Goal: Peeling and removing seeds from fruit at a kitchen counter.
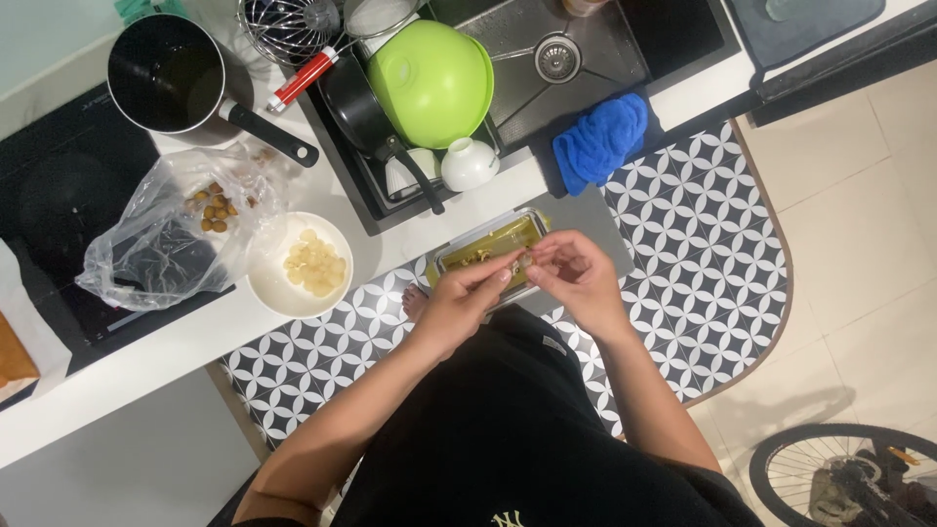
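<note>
A small pale nut (520, 262) is being pinched between left hand (467, 298) and right hand (576, 273) fingertips – best kept over the rectangular container (459, 252) – so peelings are being caught.

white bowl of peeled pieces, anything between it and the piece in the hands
Nothing visible. The white bowl sits open on the counter, left of the left hand and right hand; only bare counter lies between.
</note>
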